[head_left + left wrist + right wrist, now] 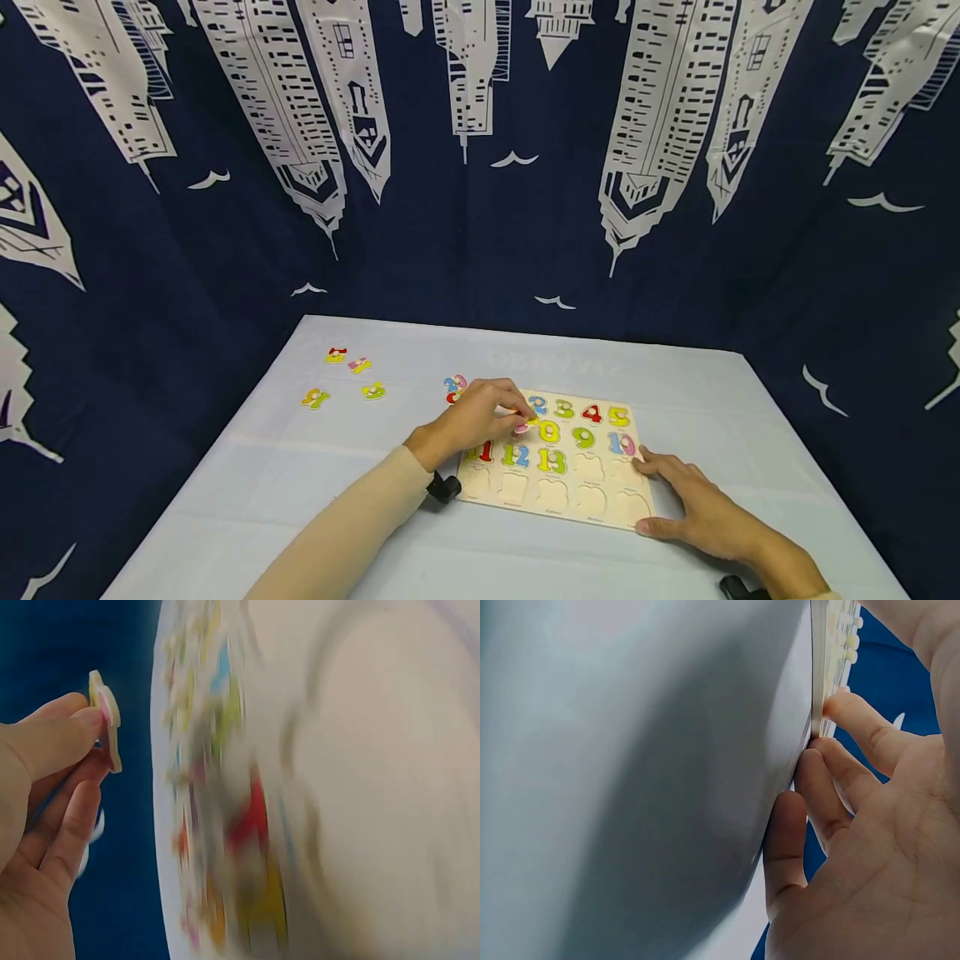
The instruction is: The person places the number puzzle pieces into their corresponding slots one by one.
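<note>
In the head view my left hand (483, 417) is over the upper left part of a wooden number puzzle board (555, 512), hiding some of it. Thumb and fingertips pinch a small yellow and pink number piece (110, 727), seen edge-on in the left wrist view; its number does not show. Several colourful number pieces sit in the board, among them the red 4 (592, 414), the green 9 (583, 438) and the green and yellow 13 (552, 461). At the board's right edge rests my right hand (697, 508), fingers spread, fingertips touching the side, thumb near the lower corner.
Loose number pieces lie on the white table (262, 500) at the left, including a yellow and green piece (315, 398) and a red and yellow one (336, 356). A blue and pink piece (455, 383) lies just behind my left hand. Dark blue printed cloth (465, 250) hangs behind.
</note>
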The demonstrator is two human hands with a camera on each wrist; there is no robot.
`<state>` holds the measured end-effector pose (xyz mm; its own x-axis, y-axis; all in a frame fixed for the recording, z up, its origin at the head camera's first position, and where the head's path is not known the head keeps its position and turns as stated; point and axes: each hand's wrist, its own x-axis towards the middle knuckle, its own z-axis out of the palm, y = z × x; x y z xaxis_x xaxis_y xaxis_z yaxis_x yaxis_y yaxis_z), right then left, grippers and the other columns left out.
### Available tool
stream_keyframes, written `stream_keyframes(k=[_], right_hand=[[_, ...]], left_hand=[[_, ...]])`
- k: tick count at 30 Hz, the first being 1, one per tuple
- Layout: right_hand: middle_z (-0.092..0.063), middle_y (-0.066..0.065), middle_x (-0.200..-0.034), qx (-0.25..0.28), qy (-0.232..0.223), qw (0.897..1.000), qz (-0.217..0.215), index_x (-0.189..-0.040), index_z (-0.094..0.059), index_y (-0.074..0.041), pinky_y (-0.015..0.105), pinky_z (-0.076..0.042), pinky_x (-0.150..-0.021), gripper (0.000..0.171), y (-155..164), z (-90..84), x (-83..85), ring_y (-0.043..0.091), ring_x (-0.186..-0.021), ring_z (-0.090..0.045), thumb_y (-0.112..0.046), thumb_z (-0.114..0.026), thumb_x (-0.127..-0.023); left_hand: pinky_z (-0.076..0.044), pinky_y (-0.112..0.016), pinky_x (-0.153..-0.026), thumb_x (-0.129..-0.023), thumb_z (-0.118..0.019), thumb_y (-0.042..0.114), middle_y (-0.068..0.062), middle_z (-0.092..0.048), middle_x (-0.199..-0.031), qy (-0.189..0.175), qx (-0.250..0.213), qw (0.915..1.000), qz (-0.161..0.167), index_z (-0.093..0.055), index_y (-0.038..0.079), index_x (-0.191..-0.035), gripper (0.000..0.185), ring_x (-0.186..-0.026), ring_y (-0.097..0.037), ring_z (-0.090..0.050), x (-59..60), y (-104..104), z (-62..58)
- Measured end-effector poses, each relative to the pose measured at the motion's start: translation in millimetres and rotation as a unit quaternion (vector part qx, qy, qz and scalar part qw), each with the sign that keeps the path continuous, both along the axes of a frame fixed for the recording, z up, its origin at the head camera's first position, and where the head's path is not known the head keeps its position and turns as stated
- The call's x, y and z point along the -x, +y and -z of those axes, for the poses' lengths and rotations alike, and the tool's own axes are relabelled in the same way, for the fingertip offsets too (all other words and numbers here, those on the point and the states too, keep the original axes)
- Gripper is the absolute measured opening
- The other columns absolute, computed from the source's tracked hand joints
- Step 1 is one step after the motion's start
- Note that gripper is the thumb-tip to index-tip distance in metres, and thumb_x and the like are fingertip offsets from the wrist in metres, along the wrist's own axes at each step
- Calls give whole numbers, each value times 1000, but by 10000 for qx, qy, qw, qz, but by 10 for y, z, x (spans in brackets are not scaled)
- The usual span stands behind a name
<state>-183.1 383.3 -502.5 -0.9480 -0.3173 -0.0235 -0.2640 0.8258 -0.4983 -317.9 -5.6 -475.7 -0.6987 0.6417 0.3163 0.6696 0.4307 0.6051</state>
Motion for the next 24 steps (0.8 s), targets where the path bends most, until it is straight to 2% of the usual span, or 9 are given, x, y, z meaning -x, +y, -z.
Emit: stream_keyframes(k=[3,7,10,11,14,17,24], right_hand=[[-52,18,-181,-176,88,9998,16,-160,-64,-19,72,-51,-119,91,11,10,-21,46,-154,-55,-59,-99,-86],[-53,18,-180,-234,183,9996,-30,-159,-65,-19,72,-51,-118,90,10,7,-23,47,-153,-56,-61,-98,-87],[-52,20,-180,-147,194,9997,-90,-159,-65,-17,76,-51,-117,89,0,-5,-6,49,-152,-57,-59,-98,-88],[-52,21,-180,-115,192,9997,-106,-160,-65,-16,77,-51,-117,89,-6,-9,-1,49,-152,-56,-58,-98,-88],[-53,19,-180,-136,247,9995,-108,-160,-65,-18,75,-52,-117,89,-20,-18,13,47,-151,-57,-59,-98,-88],[-52,19,-180,-112,224,9996,-108,-160,-65,-19,75,-51,-117,90,-24,-22,19,47,-152,-57,-59,-99,-87],[-52,21,-180,15,160,9999,-53,-159,-65,-17,80,-49,-117,90,-1,8,10,51,-153,-55,-55,-100,-87]], left_hand=[[-65,-28,-101,-108,-86,13,4,-84,-121,78,238,9990,371,-92,17,-122,16,-111,-10,-75,-72,250,9],[-55,-23,-115,-109,-86,19,9,-84,-120,372,696,9944,708,-92,21,-121,14,-115,-4,-75,-146,560,25],[-51,-19,-114,-108,-86,22,13,-84,-118,527,947,9903,868,-92,24,-119,12,-113,-1,-74,-169,739,62],[-50,-17,-110,-108,-86,22,13,-84,-118,510,991,9895,917,-92,24,-118,12,-109,-1,-73,-174,785,81],[-51,-9,-99,-107,-87,19,11,-85,-115,445,1022,9885,1026,-92,22,-117,11,-101,4,-69,-175,888,141],[-51,-6,-94,-107,-87,16,9,-85,-113,292,1009,9891,1029,-92,20,-116,11,-96,9,-65,-176,949,191],[-52,-5,-93,-107,-86,15,11,-86,-112,207,974,9900,1000,-92,21,-115,11,-96,9,-65,-176,1022,244]])
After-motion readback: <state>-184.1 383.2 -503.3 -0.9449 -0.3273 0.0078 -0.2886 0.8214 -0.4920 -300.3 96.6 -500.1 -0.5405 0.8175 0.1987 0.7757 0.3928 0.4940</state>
